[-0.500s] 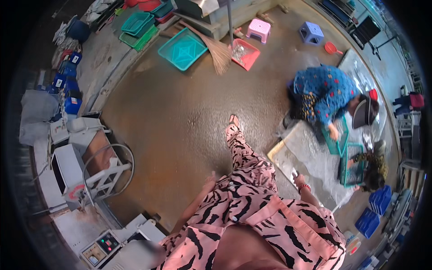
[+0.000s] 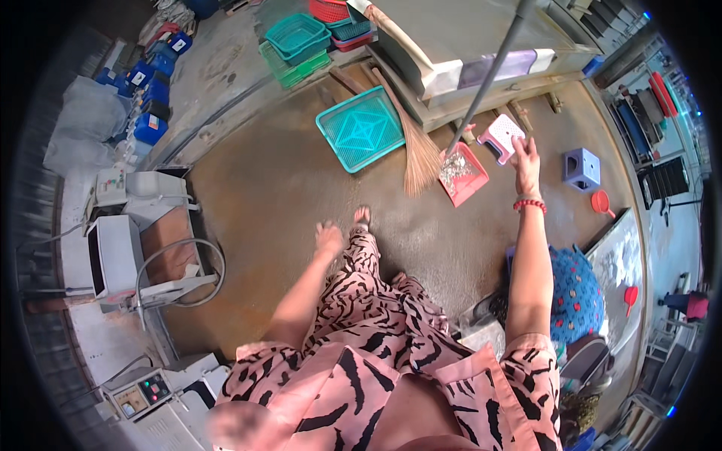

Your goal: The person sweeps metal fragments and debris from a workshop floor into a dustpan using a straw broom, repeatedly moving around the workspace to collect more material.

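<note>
My right hand point(image 2: 528, 159), with a red bead bracelet at the wrist, reaches forward over the wet floor. Its fingers are parted and nothing shows in them. In the picture it overlaps the edge of a pink and white plastic stool point(image 2: 502, 135); contact cannot be made out. Just left of it stands a red long-handled dustpan point(image 2: 465, 180) holding pale debris, its grey pole rising up and to the right. A straw broom point(image 2: 421, 161) lies beside the dustpan, next to a teal plastic basket point(image 2: 361, 129). My left hand point(image 2: 329, 239) hangs low above the floor, empty, fingers apart, slightly blurred.
A crouching person in a blue patterned top point(image 2: 575, 293) is close on my right. Ahead right are a purple stool point(image 2: 582, 170) and a red scoop point(image 2: 601, 201). A concrete basin point(image 2: 451, 90) stands ahead. Machines point(image 2: 120, 252) line the left, with stacked baskets point(image 2: 297, 36) at the far left.
My right hand has swung up and forward from my side toward the pink stool. My left hand has come forward too. The view has shifted; the dustpan and stools appear nearer.
</note>
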Motion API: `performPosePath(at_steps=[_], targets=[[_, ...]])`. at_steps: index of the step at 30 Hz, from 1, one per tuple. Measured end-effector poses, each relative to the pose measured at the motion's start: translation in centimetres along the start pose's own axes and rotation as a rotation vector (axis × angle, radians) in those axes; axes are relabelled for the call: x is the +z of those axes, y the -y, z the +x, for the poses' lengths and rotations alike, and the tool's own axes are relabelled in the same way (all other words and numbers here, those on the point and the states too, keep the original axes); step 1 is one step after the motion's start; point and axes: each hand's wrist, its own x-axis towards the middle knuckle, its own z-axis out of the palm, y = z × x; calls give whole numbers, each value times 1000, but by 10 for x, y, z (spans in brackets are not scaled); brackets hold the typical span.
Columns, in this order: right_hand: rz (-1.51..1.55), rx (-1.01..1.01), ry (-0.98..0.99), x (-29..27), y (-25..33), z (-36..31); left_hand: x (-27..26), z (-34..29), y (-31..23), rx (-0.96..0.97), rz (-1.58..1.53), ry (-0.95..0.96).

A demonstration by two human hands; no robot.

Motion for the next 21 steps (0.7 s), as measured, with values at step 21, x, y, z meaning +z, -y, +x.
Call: performPosePath(at_steps=[21], targets=[[-67,-74,-404,193,-118,296,66,832,-164,853,-127,-274]])
